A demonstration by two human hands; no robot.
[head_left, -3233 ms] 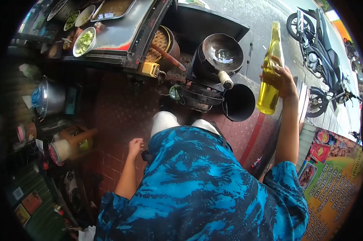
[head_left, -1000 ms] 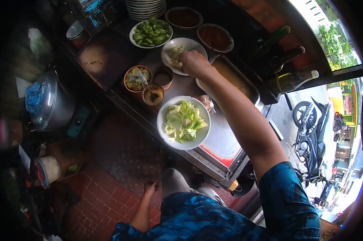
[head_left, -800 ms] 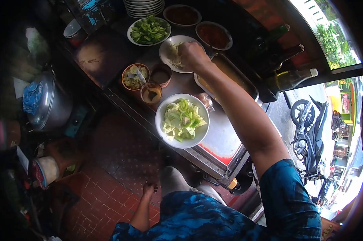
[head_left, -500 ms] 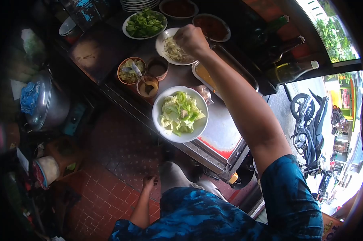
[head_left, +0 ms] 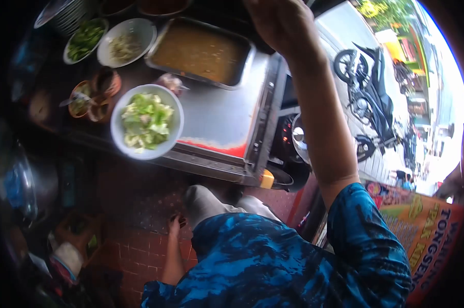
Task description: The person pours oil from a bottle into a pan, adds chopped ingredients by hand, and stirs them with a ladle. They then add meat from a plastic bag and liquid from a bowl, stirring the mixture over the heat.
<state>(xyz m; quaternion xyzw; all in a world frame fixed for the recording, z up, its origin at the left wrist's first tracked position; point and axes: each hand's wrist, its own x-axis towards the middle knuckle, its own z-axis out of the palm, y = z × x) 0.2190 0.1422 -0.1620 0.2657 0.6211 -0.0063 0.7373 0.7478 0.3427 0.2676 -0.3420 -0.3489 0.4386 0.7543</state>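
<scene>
My right hand [head_left: 285, 23] is raised at the top edge, beyond the right end of a metal tray of brownish liquid [head_left: 201, 54]. It is blurred and its fingers run into the dark, so what they do is hidden. My left hand [head_left: 177, 224] hangs low beside my leg, away from the counter, fingers loosely apart with nothing seen in them. A white bowl [head_left: 177, 120] of chopped green and pale leaves [head_left: 149, 120] sits at the counter's front edge. Behind it stand a bowl of pale shreds [head_left: 124, 46] and a plate of cut greens [head_left: 83, 40].
Small cups [head_left: 107, 82], one with a spoon, stand left of the leaf bowl. A small plastic bag [head_left: 171, 83] lies behind it. Stacked plates [head_left: 70, 18] are at the back left. A large pot [head_left: 34, 179] stands left. A motorcycle [head_left: 368, 97] is outside on the right.
My right hand has left the bowl of pale shreds and moved to the right, past the tray. The view has turned right, showing more of the tray and a banner. My left hand still hangs down.
</scene>
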